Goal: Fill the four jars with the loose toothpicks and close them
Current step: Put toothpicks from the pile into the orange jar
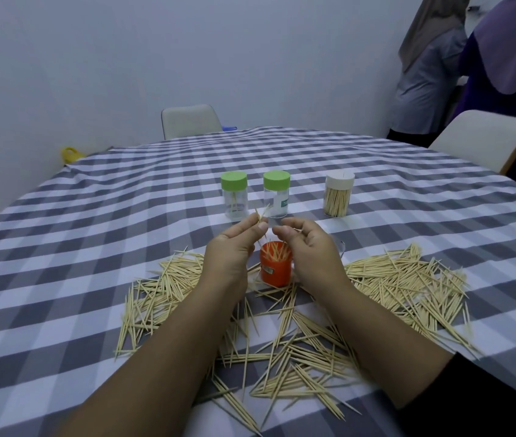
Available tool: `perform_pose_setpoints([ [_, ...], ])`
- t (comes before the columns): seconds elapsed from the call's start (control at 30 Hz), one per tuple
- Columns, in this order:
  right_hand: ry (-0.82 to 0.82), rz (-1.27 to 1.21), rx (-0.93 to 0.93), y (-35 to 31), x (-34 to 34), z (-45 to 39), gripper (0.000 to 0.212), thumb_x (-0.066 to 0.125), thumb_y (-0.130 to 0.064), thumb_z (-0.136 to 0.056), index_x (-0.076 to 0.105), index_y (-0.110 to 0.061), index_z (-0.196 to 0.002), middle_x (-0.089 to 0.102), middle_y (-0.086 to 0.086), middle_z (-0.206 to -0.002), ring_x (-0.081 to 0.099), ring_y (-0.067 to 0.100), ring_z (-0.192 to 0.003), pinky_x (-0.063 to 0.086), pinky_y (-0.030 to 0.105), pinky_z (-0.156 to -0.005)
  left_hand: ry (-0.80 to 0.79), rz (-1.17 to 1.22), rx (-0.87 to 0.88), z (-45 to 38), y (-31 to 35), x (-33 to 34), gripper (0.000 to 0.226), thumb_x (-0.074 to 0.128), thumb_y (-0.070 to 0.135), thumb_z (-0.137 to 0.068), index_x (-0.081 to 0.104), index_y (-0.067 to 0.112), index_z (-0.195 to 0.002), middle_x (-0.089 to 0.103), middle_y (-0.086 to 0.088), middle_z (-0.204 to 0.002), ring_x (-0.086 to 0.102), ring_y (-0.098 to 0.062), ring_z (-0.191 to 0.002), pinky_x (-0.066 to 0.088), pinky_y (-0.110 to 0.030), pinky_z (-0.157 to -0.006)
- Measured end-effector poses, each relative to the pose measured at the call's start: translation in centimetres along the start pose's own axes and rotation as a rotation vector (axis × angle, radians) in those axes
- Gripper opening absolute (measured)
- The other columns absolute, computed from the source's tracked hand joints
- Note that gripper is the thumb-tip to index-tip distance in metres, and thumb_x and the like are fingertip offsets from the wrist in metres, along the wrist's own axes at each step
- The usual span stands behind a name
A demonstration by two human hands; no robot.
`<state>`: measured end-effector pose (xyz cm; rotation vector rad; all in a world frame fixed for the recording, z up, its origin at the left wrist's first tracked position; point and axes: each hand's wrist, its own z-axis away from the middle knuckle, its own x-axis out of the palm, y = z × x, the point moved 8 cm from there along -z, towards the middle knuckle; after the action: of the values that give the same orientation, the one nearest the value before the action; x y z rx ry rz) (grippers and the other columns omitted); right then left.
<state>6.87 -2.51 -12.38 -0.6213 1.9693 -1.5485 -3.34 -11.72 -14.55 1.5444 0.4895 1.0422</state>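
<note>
Head view: chairs [191, 120] behind checked table [124, 190].

1. A plain pale wall [124, 58] fills the far side under even, soft light.
2. The tabletop [408, 171] wears a grey-and-white checked cloth.
3. A white chair [190, 121] stands at twelve o'clock.
4. Another chair [483, 140] stands at two o'clock.
5. Two standing people [471, 74] are beyond it.

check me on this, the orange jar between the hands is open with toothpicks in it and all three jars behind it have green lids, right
Not quite. The head view shows the orange jar open with toothpicks inside, but only two jars behind it have green lids; the third jar has a white lid.
</note>
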Motion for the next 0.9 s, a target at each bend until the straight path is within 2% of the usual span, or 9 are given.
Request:
perform_pose_setpoints([
  [0.1, -0.03, 0.031, 0.014, 0.1, -0.1, 0.0, 0.028, 0.053, -0.03, -0.095, 0.057, -0.024, -0.122, 0.063, -0.001, -0.118, 0.057, 0.012, -0.11, 0.05, 0.043, -0.094, -0.005, -0.108, 0.017, 0.2, 0.2, -0.2, 0.032, 0.074, 0.024, -0.075, 0.071, 0.015, -0.105, 0.07, -0.005, -0.112, 0.057, -0.021, -0.116, 0.043, -0.029, -0.09],
  [0.2, -0.061, 0.055, 0.019, -0.2, -0.2, -0.1, 0.035, 0.048, -0.032, -0.097, 0.053, -0.022, -0.131, 0.06, 0.001, -0.127, 0.053, 0.012, -0.117, 0.046, 0.03, -0.095, -0.02, -0.223, 0.051, 0.5, 0.7, -0.2, 0.033, 0.072, 0.035, -0.074, 0.073, 0.015, -0.101, 0.072, -0.001, -0.105, 0.06, -0.018, -0.112, 0.044, -0.034, -0.098],
  [0.3, -0.063, 0.099, -0.014, -1.1, -0.8, -0.1, 0.036, 0.044, -0.032, -0.098, 0.053, -0.02, -0.131, 0.06, -0.003, -0.124, 0.053, 0.009, -0.116, 0.041, 0.019, -0.085, 0.0, -0.327, 0.079, 0.6, 1.3, -0.5, 0.024, 0.067, 0.043, -0.08, 0.074, 0.021, -0.088, 0.073, 0.001, -0.101, 0.061, -0.014, -0.108, 0.04, -0.038, -0.101],
  [0.37, -0.058, 0.156, -0.037, -1.7, -1.3, 0.0, 0.033, 0.043, -0.03, -0.099, 0.056, -0.02, -0.128, 0.06, -0.005, -0.118, 0.053, 0.008, -0.11, 0.041, 0.019, -0.083, 0.02, -0.386, 0.1, 0.6, 2.0, -0.9, 0.022, 0.062, 0.042, -0.086, 0.073, 0.024, -0.082, 0.073, 0.003, -0.098, 0.064, -0.011, -0.103, 0.04, -0.037, -0.1],
  [0.43, -0.04, 0.253, -0.047, -2.4, -2.1, -0.1, 0.031, 0.044, -0.026, -0.099, 0.059, -0.019, -0.125, 0.062, -0.005, -0.113, 0.054, 0.006, -0.097, 0.044, 0.022, -0.079, 0.035, -0.472, 0.115, 0.6, 2.8, -1.4, 0.023, 0.059, 0.04, -0.089, 0.072, 0.023, -0.083, 0.073, 0.004, -0.095, 0.065, -0.011, -0.098, 0.044, -0.034, -0.095],
  [0.53, -0.058, 0.467, -0.021, -3.3, -3.3, -0.1, 0.027, 0.045, -0.022, -0.099, 0.063, -0.019, -0.119, 0.063, -0.004, -0.096, 0.056, 0.009, -0.081, 0.042, 0.021, -0.063, 0.044, -0.692, 0.12, 0.5, 3.8, -2.3, 0.022, 0.059, 0.04, -0.09, 0.072, 0.025, -0.082, 0.072, 0.004, -0.088, 0.065, -0.015, -0.093, 0.047, -0.027, -0.073],
  [0.63, -0.196, 0.691, 0.056, -3.3, -4.2, 0.3, 0.02, 0.051, -0.019, -0.096, 0.068, -0.015, -0.106, 0.061, -0.005, -0.081, 0.056, 0.013, -0.072, 0.04, 0.022, -0.053, -0.02, -0.955, 0.105, 0.6, 4.1, -2.4, 0.019, 0.061, 0.036, -0.09, 0.073, 0.022, -0.096, 0.067, 0.004, -0.088, 0.061, -0.011, -0.084, 0.042, -0.023, -0.06],
  [0.8, -0.486, 1.133, 0.193, -1.7, -4.4, 2.0, 0.011, 0.066, -0.034, -0.087, 0.065, -0.026, -0.094, 0.068, 0.001, -0.091, 0.061, 0.014, -0.082, 0.048, 0.029, -0.072, -0.158, -1.372, 0.061, 1.5, 3.7, -1.6, 0.025, 0.061, 0.035, -0.09, 0.072, 0.018, -0.106, 0.069, 0.0, -0.105, 0.059, -0.012, -0.085, 0.048, -0.028, -0.073],
  [0.9, -0.553, 1.238, 0.274, -0.5, -4.4, 2.4, 0.029, 0.071, -0.049, -0.077, 0.058, -0.025, -0.087, 0.066, -0.003, -0.08, 0.062, 0.012, -0.076, 0.05, 0.028, -0.068, -0.209, -1.548, 0.006, 1.9, 3.1, -1.6, 0.029, 0.061, 0.043, -0.088, 0.069, 0.019, -0.102, 0.065, -0.004, -0.099, 0.059, -0.017, -0.089, 0.048, -0.032, -0.081],
])
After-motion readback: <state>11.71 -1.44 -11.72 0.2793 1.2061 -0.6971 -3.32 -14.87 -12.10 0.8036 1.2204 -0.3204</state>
